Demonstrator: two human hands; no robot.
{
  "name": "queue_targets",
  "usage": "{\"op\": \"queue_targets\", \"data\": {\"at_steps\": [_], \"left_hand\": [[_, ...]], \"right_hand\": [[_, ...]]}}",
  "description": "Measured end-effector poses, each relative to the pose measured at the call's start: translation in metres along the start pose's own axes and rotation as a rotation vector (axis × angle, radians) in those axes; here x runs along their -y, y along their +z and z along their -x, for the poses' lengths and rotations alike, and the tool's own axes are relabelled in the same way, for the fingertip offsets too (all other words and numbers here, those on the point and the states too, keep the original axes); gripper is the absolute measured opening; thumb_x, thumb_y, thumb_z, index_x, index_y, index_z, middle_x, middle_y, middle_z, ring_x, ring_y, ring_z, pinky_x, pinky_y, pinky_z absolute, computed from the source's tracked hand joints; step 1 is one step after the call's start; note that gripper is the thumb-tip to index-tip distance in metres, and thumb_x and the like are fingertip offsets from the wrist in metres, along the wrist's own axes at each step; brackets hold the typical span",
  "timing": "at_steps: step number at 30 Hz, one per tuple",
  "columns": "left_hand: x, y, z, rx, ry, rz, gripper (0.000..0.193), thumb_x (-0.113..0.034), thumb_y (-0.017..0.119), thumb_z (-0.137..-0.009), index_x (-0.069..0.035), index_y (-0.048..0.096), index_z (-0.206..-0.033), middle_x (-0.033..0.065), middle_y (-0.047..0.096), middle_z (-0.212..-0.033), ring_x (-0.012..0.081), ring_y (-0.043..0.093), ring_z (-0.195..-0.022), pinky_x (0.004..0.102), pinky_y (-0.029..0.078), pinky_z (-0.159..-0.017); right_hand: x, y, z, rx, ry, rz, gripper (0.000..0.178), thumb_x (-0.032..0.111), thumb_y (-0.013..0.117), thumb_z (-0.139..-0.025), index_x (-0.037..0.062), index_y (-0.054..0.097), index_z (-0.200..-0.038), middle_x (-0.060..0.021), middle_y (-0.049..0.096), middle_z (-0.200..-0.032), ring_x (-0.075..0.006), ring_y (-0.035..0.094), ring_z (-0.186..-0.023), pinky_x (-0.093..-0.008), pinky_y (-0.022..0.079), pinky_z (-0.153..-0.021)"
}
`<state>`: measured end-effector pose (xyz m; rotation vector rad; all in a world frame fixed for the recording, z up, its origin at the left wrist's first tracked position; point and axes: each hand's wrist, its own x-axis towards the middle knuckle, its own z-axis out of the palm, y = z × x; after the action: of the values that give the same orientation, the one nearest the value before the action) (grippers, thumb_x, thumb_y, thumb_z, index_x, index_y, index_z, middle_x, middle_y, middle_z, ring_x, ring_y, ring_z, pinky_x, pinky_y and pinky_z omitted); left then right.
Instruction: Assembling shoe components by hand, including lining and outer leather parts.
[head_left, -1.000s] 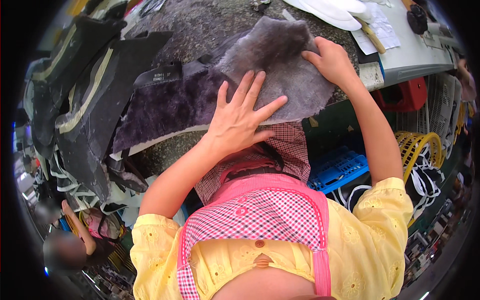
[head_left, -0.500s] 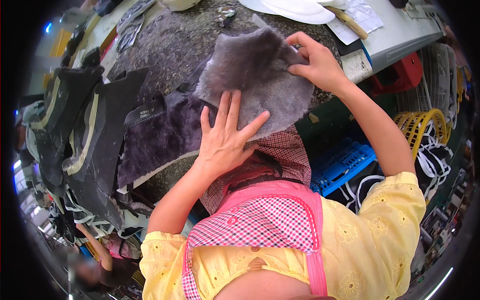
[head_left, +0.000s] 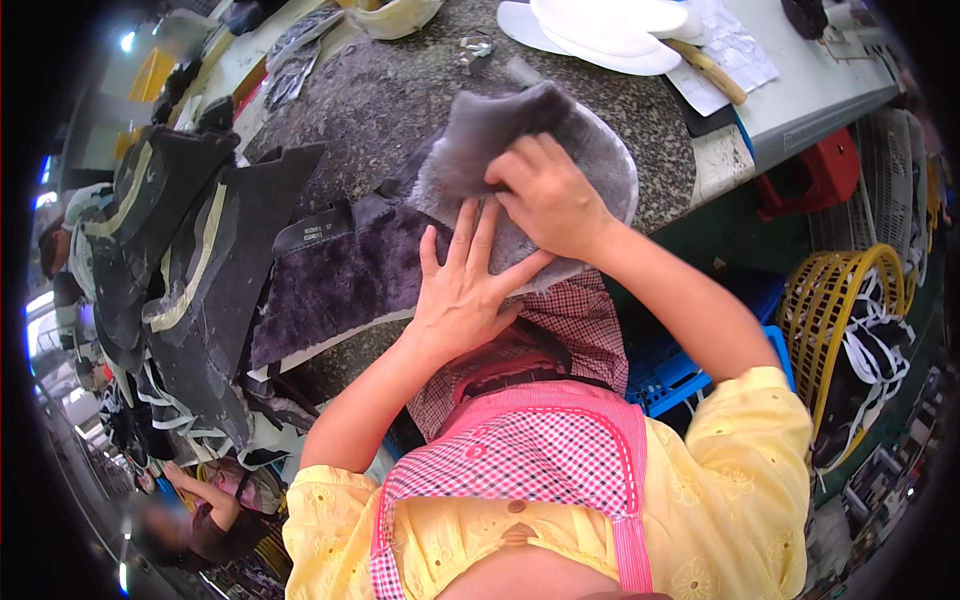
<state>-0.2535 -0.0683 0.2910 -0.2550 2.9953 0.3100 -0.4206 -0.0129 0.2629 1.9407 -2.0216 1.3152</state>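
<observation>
A grey furry fabric piece point(head_left: 600, 170) with a pale rounded edge lies near the front of the worktable, its far left part raised in a fold. My left hand point(head_left: 468, 275) rests flat on its near part, fingers spread. Over its middle, my right hand point(head_left: 555, 195) is closed, its fingertips pressed into the fur at the fold; what lies under them is partly hidden. A dark purple furry piece point(head_left: 340, 275), with a black labelled strip along its top, extends left from beneath the grey one.
Black cut pieces with cream strips point(head_left: 200, 260) are heaped at the left. White shaped sheets point(head_left: 600, 30), a wooden-handled tool point(head_left: 710, 72) and paper lie at the back right. Blue point(head_left: 665, 375) and yellow baskets point(head_left: 825, 310) stand below right. Another person point(head_left: 205, 515) is at lower left.
My right hand has moved left from the grey piece's far right edge to its middle. That right edge now lies flatter. My left hand stays pressed on the fur.
</observation>
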Motion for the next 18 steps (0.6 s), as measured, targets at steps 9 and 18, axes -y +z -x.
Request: {"op": "queue_targets", "data": {"at_steps": [9,18], "left_hand": [[0.011,-0.007,0.006,-0.011,0.018,0.323,0.068,-0.045,0.066,-0.070,-0.024,0.041,-0.130,0.0179,0.016,-0.143,0.0333,0.009,-0.135,0.0577,0.013,-0.100],[0.092,-0.066,-0.025,-0.247,-0.036,0.509,0.114,-0.058,0.072,-0.055,-0.006,0.015,-0.140,0.0178,0.025,-0.141,0.0326,0.026,-0.130,0.0394,0.021,-0.105]], "right_hand": [[-0.081,-0.001,-0.054,-0.378,0.120,-0.152,0.033,0.031,0.068,-0.074,0.0029,0.056,-0.087,-0.0101,0.057,-0.086,-0.0224,0.054,-0.077,-0.0313,0.045,-0.070],[0.006,-0.054,-0.072,0.222,-0.267,-0.130,0.051,0.046,0.074,-0.056,0.0047,0.043,-0.061,-0.0061,0.046,-0.060,-0.0254,0.047,-0.059,-0.0351,0.042,-0.064]]}}
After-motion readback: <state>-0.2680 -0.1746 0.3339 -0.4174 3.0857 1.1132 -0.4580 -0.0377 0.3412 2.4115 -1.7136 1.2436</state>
